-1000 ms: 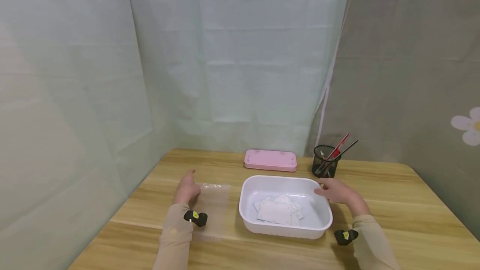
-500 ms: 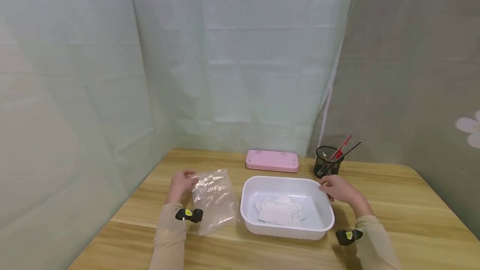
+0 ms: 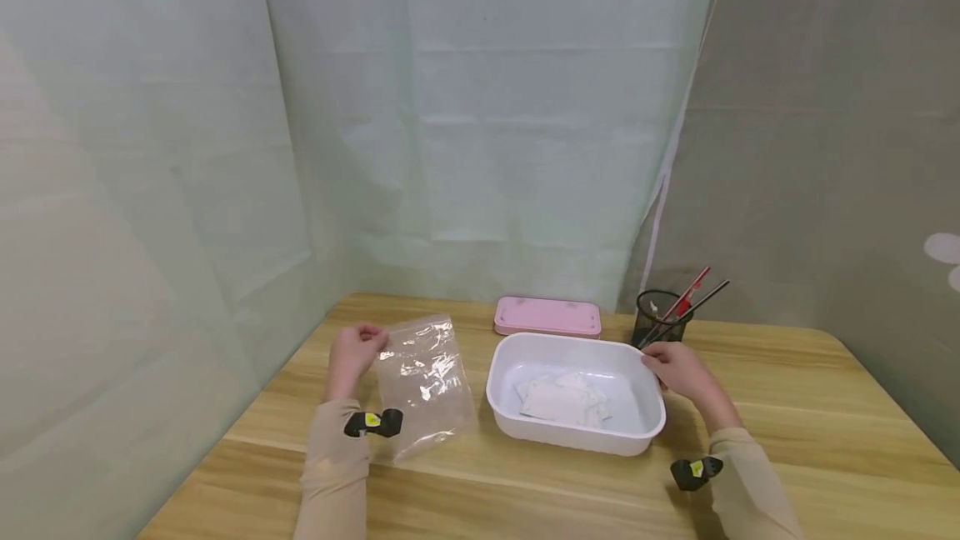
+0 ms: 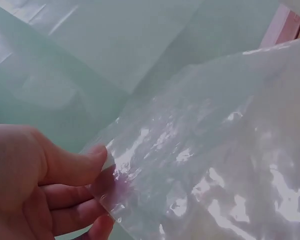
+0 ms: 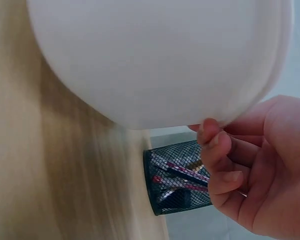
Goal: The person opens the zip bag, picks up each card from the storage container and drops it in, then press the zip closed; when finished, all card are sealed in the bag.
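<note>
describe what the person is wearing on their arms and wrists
Both arms are covered by long beige sleeves that reach to the wrists. Just behind the left hand, a small black device with a yellow marking sits at the wrist. A matching black device with a yellow marking sits at the wrist behind the right hand. Both hands are bare, with no gloves, and no cables show.

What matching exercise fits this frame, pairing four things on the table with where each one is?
Things:
1. clear plastic bag
2. white tub
3. pink case
4. black mesh pen cup

Places:
a. at the back of the table, behind the tub
b. pinched at one corner by the left hand
c. near the back right, just beyond the right hand
d. mid-table, white packets inside, right hand at its far right corner

Pairs: 1-b, 2-d, 3-a, 4-c
</note>
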